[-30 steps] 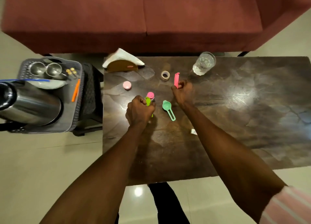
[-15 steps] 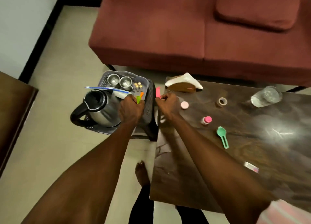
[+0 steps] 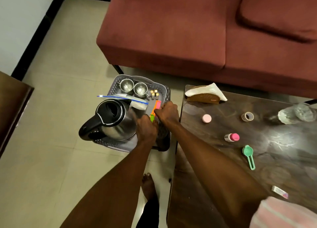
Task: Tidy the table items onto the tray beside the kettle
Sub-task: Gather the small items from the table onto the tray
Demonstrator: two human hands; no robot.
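Hovering over the grey perforated plastic tray (image 3: 163,88) beside the steel kettle (image 3: 115,119), the left hand (image 3: 146,129) grips a green stick (image 3: 152,118) and the right hand (image 3: 169,112) pinches a pink stick (image 3: 158,104).

head cam | looks steeply down | tray (image 3: 164,90), table (image 3: 283,142) close below

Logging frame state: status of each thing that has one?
kettle: lid open, on tray
left hand: grips green marker
right hand: holds pink marker over tray
glass: lying tipped
pink-capped bottle: on its side
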